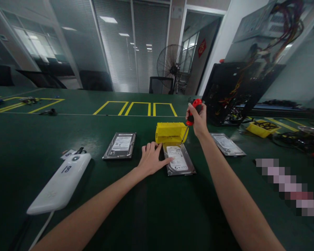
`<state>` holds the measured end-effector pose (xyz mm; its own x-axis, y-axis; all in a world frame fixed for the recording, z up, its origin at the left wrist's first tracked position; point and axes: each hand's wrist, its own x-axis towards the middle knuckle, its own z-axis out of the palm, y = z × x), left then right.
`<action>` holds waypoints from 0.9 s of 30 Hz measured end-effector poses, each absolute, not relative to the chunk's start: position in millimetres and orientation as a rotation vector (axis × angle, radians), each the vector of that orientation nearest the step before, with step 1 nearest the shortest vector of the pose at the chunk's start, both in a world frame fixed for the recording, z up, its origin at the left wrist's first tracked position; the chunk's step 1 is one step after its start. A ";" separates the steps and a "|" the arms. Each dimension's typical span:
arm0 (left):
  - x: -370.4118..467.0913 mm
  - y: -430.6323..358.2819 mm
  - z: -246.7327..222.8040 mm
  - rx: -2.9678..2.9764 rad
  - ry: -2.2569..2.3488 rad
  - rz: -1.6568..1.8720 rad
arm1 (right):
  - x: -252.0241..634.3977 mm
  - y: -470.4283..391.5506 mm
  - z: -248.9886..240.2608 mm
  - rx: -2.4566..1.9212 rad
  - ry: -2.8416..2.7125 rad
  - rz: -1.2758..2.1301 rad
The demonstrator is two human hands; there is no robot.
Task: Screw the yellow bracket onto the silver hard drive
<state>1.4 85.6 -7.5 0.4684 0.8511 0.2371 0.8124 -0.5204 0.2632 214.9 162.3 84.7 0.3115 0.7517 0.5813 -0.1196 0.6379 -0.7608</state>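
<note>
My right hand (197, 118) is closed around the red-and-black handle of a screwdriver (194, 111). The thin shaft slants down to the far right corner of a hard drive (176, 157), near the front of a yellow plastic bin (172, 132). Spread out at that drive's left side, my left hand (152, 158) lays its thumb over the white label, with the other fingers by the far left corner. A second hard drive (119, 145) lies flat to the left. Another hard drive (227, 144) is on the right, partly behind my right forearm.
A white power bank (61, 183) marked 18, with a cable, lies on the green table (94, 216) at left. An open black computer case (235, 90) stands at the back right beside a small yellow bin (261, 128) and tangled cables (295, 139). Yellow tape outlines (137, 103) mark the far side.
</note>
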 end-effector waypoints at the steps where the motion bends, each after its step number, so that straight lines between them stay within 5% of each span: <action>1: 1.2 85.5 -7.1 2.591 1.477 0.516 | 215.2 162.2 84.8 -0.675 -1.117 0.637; 27: 2.0 82.3 -4.4 2.612 1.490 0.529 | 217.7 166.0 82.8 -0.633 -1.103 0.623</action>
<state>2.0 82.3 -4.4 0.4646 0.8487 0.2527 0.8181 -0.5206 0.2443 217.7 166.0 82.8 0.3233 0.7293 0.6030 -0.1405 0.6671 -0.7316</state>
